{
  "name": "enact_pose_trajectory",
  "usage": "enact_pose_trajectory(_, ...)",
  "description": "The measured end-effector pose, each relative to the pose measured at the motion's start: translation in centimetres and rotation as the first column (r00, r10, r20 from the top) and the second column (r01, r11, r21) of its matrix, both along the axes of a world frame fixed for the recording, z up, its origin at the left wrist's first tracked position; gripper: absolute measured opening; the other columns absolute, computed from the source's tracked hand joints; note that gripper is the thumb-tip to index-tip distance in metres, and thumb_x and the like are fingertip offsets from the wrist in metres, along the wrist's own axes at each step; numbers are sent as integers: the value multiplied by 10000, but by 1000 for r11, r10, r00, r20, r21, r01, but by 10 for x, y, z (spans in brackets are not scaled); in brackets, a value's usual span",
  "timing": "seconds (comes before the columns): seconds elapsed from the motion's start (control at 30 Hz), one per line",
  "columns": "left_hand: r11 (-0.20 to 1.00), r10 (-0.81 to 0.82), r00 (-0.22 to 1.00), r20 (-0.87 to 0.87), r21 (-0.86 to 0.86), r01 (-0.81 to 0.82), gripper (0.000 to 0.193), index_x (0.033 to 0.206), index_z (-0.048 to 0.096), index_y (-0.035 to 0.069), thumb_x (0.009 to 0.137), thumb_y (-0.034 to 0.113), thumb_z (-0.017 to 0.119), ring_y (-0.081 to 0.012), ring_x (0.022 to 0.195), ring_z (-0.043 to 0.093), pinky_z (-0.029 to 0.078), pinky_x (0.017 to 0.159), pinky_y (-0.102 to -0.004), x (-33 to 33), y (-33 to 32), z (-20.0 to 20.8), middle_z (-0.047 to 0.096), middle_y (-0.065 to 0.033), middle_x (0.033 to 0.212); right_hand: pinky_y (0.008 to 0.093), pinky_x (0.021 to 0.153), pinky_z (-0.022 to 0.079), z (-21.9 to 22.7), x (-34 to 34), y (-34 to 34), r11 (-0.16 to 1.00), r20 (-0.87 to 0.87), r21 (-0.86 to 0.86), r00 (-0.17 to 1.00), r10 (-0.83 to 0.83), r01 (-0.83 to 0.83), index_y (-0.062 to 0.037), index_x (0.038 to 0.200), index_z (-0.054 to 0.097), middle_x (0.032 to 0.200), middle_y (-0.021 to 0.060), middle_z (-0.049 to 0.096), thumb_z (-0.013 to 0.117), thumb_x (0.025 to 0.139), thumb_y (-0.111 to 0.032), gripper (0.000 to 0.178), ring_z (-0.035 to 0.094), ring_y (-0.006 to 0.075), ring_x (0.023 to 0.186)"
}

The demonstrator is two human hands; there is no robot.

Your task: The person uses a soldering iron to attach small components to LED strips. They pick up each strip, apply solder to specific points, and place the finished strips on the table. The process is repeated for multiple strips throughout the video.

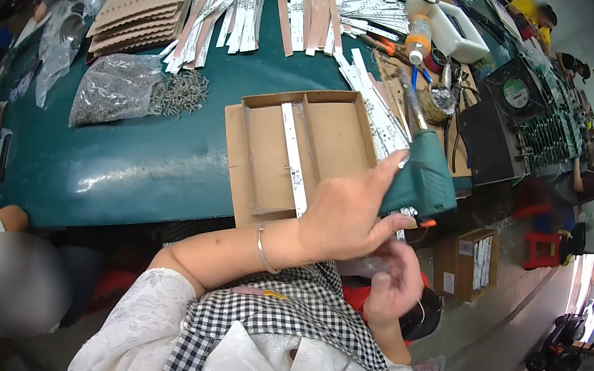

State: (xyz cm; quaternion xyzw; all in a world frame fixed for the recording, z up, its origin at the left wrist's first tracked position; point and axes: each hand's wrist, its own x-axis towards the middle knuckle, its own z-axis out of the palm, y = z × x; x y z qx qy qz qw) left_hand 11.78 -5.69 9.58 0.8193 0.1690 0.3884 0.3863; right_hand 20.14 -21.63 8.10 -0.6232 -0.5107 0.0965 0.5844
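My left hand point(343, 212) reaches across to the right over the corner of a shallow cardboard tray point(258, 164). Its index finger points up beside a green power tool body point(428, 178), and the thumb is spread apart; the other fingers are hidden. Just below it, my right hand point(395, 288) is raised with loosely curled, slightly blurred fingers and a gap at the thumb; I see nothing in it. A white circuit-board strip point(292, 158) lies lengthwise in the tray, next to its divider. More white strips point(377, 113) lie beside the tray, near the green tool.
A bag of screws point(118, 90) spills onto the green table point(137, 177). Behind are stacked brown boards point(143, 9) and bundles of strips point(246, 9). Back right are an orange-labelled bottle point(419, 39) and pliers. A carton point(466, 264) stands on the floor. Other people sit nearby.
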Motion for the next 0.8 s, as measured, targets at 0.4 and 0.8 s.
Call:
enact_pose_trajectory(0.4,938,-257,964,73,258,230,368,1203,629,61,836,68,651,-349,738,687,549,639,-428,31,43,11,716,-100,840,501,1078,394,-17,14,25,930,-635,344,762,126,133,48,1485,262,1333,274,521,462,997,-478,745,548,386,1229)
enact_pose_trajectory(0.8,914,303,755,-581,403,-57,149,967,789,140,826,143,740,-313,876,705,549,790,-419,182,315,-56,746,-113,949,412,719,546,-17,59,-24,892,-603,380,797,38,246,128,1321,395,823,228,646,422,935,-353,617,636,310,735)
